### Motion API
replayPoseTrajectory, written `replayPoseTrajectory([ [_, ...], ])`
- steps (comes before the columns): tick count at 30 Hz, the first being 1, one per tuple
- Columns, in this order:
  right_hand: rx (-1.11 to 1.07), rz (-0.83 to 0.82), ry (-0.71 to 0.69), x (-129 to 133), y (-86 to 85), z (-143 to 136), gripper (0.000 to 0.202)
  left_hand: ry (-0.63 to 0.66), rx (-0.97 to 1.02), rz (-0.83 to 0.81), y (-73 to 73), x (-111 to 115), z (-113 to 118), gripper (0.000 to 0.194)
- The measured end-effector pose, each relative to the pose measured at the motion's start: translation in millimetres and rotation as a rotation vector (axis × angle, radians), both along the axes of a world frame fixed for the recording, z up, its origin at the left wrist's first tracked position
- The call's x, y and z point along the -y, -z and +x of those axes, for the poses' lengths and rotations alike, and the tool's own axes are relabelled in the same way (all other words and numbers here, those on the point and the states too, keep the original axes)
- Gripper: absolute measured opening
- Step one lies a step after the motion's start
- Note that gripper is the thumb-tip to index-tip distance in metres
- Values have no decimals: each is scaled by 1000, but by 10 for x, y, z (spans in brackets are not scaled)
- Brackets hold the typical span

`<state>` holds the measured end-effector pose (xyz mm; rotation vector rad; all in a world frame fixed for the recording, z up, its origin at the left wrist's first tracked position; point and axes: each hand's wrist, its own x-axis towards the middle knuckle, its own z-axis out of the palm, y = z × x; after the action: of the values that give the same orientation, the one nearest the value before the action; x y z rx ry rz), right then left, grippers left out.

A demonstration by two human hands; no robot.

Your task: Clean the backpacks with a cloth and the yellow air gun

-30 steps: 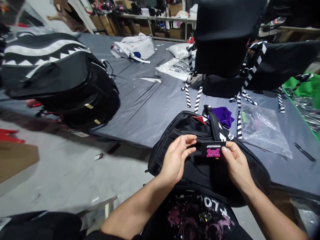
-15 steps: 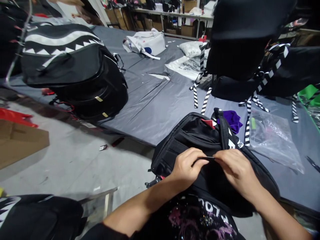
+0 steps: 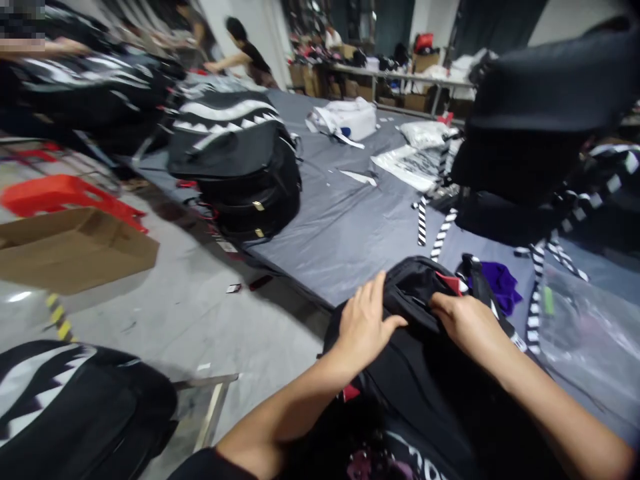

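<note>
A black backpack (image 3: 425,373) lies against my body at the table's edge, its upper compartment gaping. My left hand (image 3: 367,327) rests along the left side of that opening, fingers stretched out and thumb apart. At the right of the opening, my right hand (image 3: 467,327) is closed on the backpack's edge, with its fingertips partly hidden. A red patch (image 3: 450,283) shows inside near the right fingers. Just beyond lies a purple cloth (image 3: 501,288).
Stacked black bags (image 3: 235,167) with white teeth patterns stand on the grey table (image 3: 325,243). Another black stack (image 3: 530,133) with striped straps stands at right, near a clear plastic bag (image 3: 590,320). A cardboard box (image 3: 80,247) is on the floor; people (image 3: 245,57) work behind.
My hands have parted from the thin dark strip they pinched together. The left now lies open on the bag's side; the right grips the opening's edge. The view has swung left and up.
</note>
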<state>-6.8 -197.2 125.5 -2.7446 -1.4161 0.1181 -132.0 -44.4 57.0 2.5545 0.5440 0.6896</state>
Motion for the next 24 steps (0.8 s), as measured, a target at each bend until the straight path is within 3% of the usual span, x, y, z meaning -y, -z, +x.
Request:
replayPoseTrajectory([
  [8, -8, -162, -111, -176, 67, 95, 30, -42, -65, 100, -3, -9, 58, 96],
  [10, 51, -114, -112, -156, 84, 117, 29, -36, -55, 91, 1, -15, 42, 95],
  [13, 93, 93, -130, -217, 119, 190, 28, -20, -37, 72, 10, -20, 14, 96],
  [17, -231, 170, -305, -483, 144, 230, 22, 2, -8, 53, 35, -56, -32, 97],
  [19, -266, 167, -377, -579, 125, 198, 24, 28, 13, 25, 49, -81, -59, 98],
  [22, -48, 156, -432, -519, 88, 198, 24, 46, 37, -22, 59, -102, -78, 99],
  [24, 156, 94, -440, -309, 93, 296, 29, 40, 39, -45, 53, -113, -71, 99],
])
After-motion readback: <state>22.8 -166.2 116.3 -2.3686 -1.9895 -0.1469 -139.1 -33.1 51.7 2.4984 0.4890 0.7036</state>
